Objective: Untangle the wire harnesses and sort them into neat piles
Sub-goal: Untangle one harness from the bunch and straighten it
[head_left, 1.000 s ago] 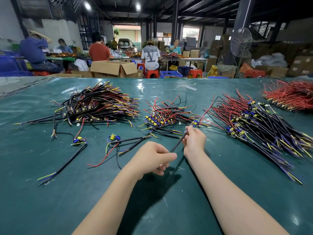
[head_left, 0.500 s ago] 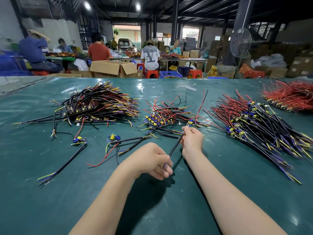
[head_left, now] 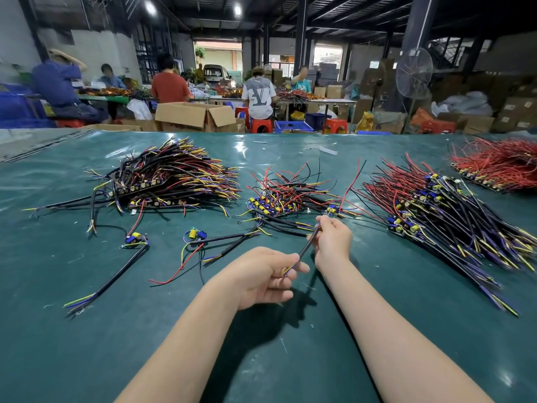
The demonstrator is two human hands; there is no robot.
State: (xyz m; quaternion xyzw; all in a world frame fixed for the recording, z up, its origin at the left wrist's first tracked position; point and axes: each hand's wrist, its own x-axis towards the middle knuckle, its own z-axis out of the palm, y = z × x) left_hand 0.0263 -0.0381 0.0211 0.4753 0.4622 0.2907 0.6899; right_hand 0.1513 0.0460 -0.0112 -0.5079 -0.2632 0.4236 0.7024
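Left grip [head_left: 267, 277] rolled palm-up since before, pinching black harness [head_left: 305, 248] tail; right grip [head_left: 332, 239] pinches its upper end, just beside middle pile [head_left: 290, 193] on desk [head_left: 87, 344].

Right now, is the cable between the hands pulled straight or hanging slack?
Straight: the cable runs in a line from the left hand to the right hand, both pinching it.

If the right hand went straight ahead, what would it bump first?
Probably the small tangled middle pile, just past the right hand holding the wire harness; depth is unclear.
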